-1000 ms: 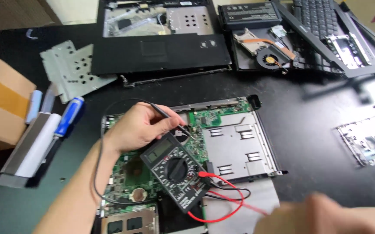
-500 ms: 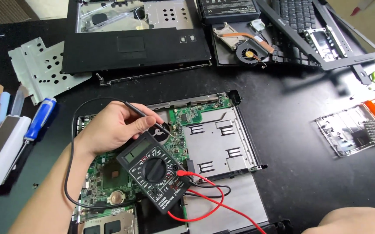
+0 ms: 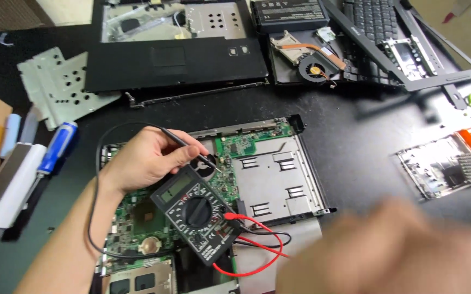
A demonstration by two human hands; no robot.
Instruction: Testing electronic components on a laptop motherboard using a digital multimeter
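So our left hand (image 3: 143, 158) pinches the black probe (image 3: 189, 144) pen-style, tip aimed at the motherboard (image 3: 246, 144); multimeter (image 3: 197, 212) faces up for reading. Right hand (image 3: 398, 256) is blurred, grip can't tell.

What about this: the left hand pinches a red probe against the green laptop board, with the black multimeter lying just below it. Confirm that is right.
Not quite. In the head view, the probe that the left hand pinches is black, with a black lead, not red. The red leads lie loose beside the multimeter. The rest holds: the tip is at the green laptop board, and the black meter lies just below the hand.
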